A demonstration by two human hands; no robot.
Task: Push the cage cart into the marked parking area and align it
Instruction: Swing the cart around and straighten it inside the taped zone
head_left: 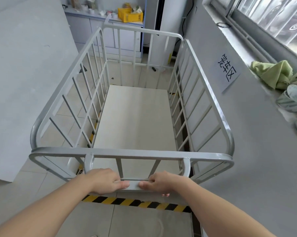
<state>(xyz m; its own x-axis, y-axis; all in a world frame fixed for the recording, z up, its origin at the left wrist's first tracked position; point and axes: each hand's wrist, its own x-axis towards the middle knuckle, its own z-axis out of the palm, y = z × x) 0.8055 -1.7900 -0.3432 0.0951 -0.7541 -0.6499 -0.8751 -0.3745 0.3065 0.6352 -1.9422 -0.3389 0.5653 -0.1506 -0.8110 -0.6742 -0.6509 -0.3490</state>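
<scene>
Hands [103,181] and [163,183], left and right, grip the cart [132,152] handle [133,185] close together, steering it squarely between striped floor tape [137,203] and wall [257,134].

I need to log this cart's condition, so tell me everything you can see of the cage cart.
The cage cart is a grey-white painted metal frame with barred sides, rounded top corners and a pale flat deck, empty. It stands upright on the tiled floor, close beside the grey wall on its right. The left hand and right hand both grip its near handle bar. Yellow-black floor tape runs just behind it. Wheels are hidden.
</scene>
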